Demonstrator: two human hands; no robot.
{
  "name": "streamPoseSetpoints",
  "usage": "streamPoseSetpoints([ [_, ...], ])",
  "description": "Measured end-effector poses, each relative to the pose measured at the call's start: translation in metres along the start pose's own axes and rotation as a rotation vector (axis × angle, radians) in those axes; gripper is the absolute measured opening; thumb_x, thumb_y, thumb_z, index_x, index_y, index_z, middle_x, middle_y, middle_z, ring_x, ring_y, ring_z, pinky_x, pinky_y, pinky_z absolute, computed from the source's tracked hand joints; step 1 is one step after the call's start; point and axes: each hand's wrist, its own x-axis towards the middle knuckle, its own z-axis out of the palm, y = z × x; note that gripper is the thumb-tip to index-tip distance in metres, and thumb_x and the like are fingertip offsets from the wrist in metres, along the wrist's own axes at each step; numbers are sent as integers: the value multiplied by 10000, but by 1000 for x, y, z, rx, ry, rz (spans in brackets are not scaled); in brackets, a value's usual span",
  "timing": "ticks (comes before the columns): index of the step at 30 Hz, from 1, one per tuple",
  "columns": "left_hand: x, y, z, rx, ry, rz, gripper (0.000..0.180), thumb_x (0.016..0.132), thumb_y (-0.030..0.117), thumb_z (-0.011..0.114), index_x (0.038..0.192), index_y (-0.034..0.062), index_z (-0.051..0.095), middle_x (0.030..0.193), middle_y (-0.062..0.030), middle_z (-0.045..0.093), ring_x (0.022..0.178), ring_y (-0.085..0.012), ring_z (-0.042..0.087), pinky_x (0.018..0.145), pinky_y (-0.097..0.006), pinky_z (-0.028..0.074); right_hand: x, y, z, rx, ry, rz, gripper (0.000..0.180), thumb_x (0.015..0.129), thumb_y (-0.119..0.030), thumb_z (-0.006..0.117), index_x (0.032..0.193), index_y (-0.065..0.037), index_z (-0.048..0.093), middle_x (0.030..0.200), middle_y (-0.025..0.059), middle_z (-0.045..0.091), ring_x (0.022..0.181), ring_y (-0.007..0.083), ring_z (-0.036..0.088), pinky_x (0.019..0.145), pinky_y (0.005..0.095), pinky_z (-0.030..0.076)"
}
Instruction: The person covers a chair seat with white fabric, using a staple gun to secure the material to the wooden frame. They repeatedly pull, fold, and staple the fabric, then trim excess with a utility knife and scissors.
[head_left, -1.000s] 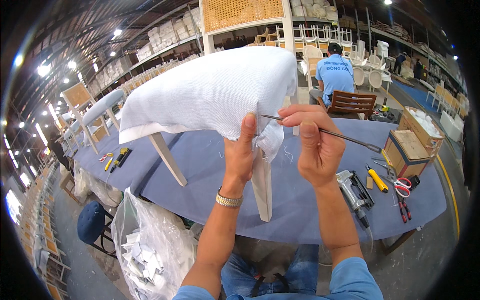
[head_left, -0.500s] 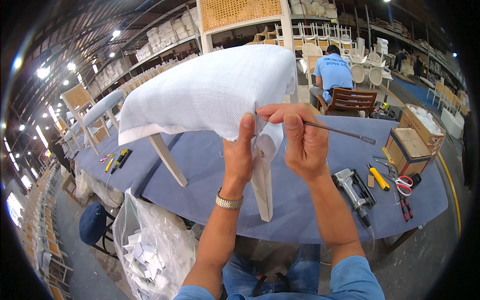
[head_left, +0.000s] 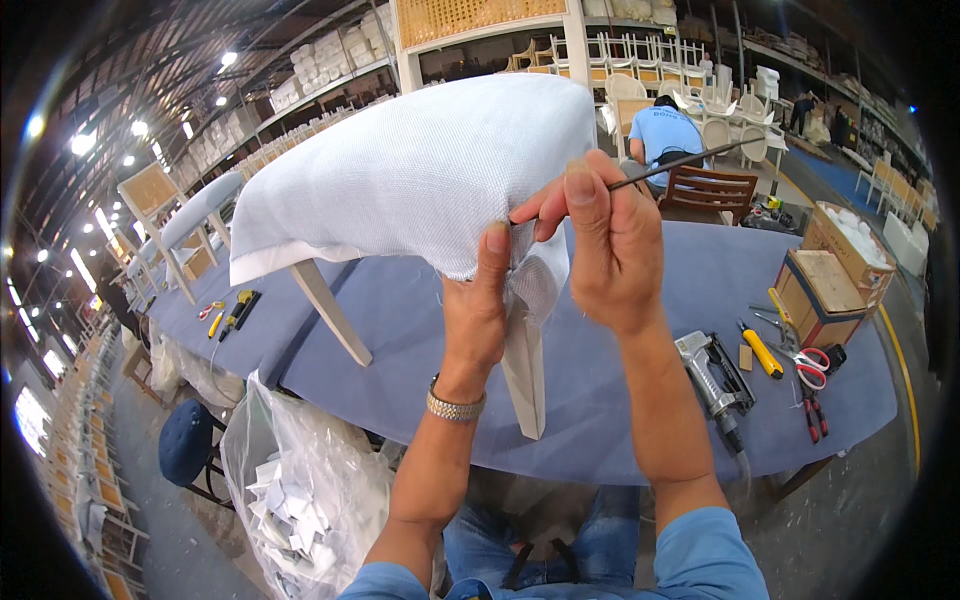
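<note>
A chair with a light blue-white upholstered seat (head_left: 400, 170) stands on the table in front of me. My left hand (head_left: 474, 320) is closed on the near corner of the seat fabric, thumb on top, the other fingers mostly hidden. A loose flap of fabric (head_left: 540, 278) hangs beside it over the front chair leg (head_left: 524, 385). In my right hand (head_left: 618, 245) I grip a thin dark metal rod (head_left: 700, 157), its long end pointing up and right. My right fingertips meet the fabric at the corner, where the rod's other end is hidden.
On the blue-covered table (head_left: 420, 400) at right lie a staple gun (head_left: 714, 385), a yellow cutter (head_left: 762, 350), scissors (head_left: 812, 368) and cardboard boxes (head_left: 825, 280). A plastic bag of scraps (head_left: 300, 500) stands below left. A person (head_left: 665, 135) sits beyond the table.
My right hand has turned, swinging the rod's free end from pointing down-right to up-right. The left hand keeps its grip at the corner.
</note>
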Motion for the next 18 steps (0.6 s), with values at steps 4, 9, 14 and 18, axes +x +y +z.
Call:
streamPoseSetpoints([
  [4,2,-6,-5,45,-14,28,634,1015,500,530,1391,-9,498,1339,-116,551,1215,-196,522,1030,-344,425,1,5,1,50,9,14,441,1098,-283,384,789,-12,543,708,84,669,585,93,553,569,238,461],
  [9,1,-9,-3,64,-1,-16,707,1012,578,466,1423,3,467,1366,-128,545,1237,-212,535,1018,-358,465,4,16,-1,162,21,17,379,1068,-291,487,819,-20,580,681,48,681,517,96,526,497,252,432],
  [14,-1,5,0,-78,7,-233,790,989,645,429,1448,4,415,1394,-146,534,1265,-234,546,1042,-379,478,1,12,-2,137,-27,67,478,1099,-300,392,761,-12,571,698,65,645,557,70,474,542,222,416],
  [18,3,6,4,-90,-46,-172,814,955,643,524,1409,-30,455,1325,-168,561,1196,-236,576,965,-351,513,-2,14,-3,164,-23,92,468,1096,-303,403,782,-9,588,721,65,653,568,71,477,545,224,416],
])
